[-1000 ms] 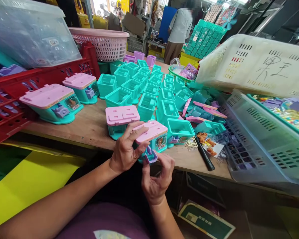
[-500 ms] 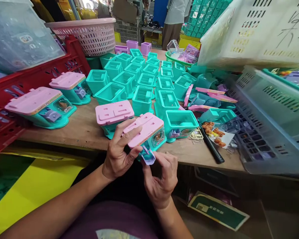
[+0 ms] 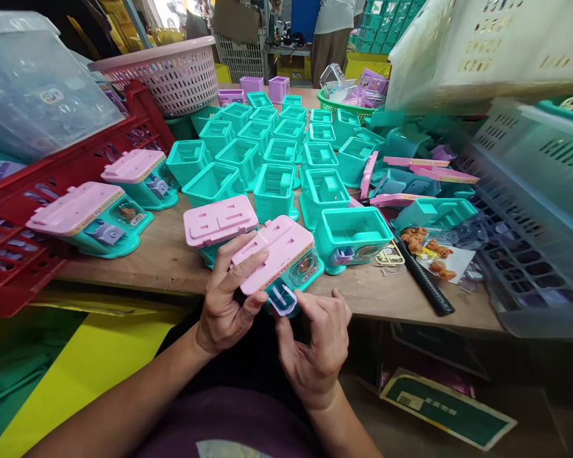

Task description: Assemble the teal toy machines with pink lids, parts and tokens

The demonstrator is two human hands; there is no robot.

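Gripping pink-lidded box (image 3: 281, 256) in my left hand (image 3: 224, 302), right hand (image 3: 315, 340) pinching lilac tray (image 3: 286, 310); bare table (image 3: 165, 257) edge at ten o'clock; green basket (image 3: 341, 109) at one, holding purple pieces (image 3: 372, 87).

Compared with one second earlier, the pink-lidded toy (image 3: 286, 251) in the left hand (image 3: 229, 305) has rotated slightly anticlockwise, its printed edge rising more steeply towards 2 o'clock; the lilac part (image 3: 281, 299) at the right hand (image 3: 318, 343) has swung from 4 o'clock towards 6.
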